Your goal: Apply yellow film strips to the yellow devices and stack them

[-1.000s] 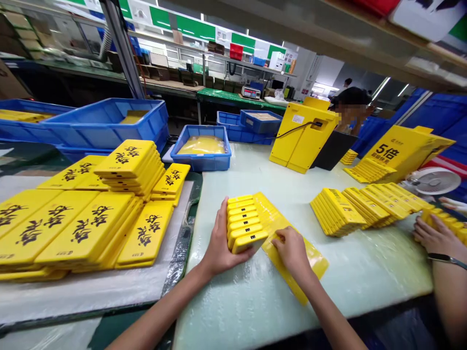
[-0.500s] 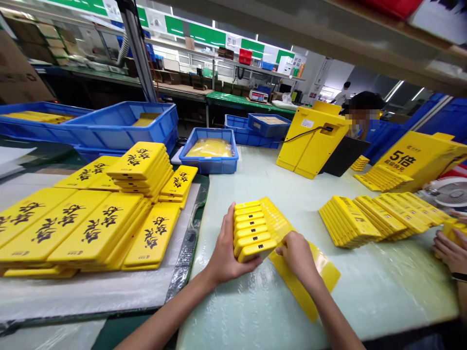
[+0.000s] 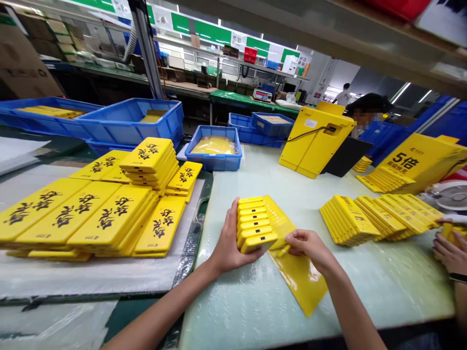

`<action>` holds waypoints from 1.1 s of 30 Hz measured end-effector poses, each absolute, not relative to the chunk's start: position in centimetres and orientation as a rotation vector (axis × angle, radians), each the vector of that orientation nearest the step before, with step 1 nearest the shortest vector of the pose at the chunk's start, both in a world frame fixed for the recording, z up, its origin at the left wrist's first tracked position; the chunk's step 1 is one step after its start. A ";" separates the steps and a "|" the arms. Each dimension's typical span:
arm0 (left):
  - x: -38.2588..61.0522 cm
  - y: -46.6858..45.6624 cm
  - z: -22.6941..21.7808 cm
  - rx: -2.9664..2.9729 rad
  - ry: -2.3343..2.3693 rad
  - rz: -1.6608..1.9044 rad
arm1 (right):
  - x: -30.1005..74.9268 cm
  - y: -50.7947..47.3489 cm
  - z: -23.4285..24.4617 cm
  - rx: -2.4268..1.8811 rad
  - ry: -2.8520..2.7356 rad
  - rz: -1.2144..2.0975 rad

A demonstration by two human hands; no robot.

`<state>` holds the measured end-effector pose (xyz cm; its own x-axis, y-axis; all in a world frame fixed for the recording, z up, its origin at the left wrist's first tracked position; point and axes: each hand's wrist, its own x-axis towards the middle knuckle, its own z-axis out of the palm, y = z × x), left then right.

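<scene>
Over the pale-green tabletop (image 3: pixel 233 311), the left hand (image 3: pixel 226 250) grips flat yellow slabs (image 3: pixel 259 241) — the right hand (image 3: pixel 309 245) pinches a small yellow strip (image 3: pixel 284 251), apparently now peeled.

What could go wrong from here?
Only the left hand holds the row of blocks; if its grip loosens, some might slide apart.
The right hand is at the yellow sheet; a hard pull might crease it.
The tall stack looks uneven; a knock could topple it.
</scene>
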<state>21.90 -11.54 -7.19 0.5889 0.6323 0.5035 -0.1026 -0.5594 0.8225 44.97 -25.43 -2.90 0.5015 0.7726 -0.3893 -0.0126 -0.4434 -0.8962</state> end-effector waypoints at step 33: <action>22.1 -11.7 -7.6 2.009 0.398 1.064 | 38.8 -17.6 9.7 -2.108 -1.325 0.525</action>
<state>22.12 -11.69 -7.63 0.5949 0.5926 0.5431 -0.0900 -0.6223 0.7776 38.75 -17.64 9.65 0.4268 0.9041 -0.0199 0.6719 -0.3318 -0.6622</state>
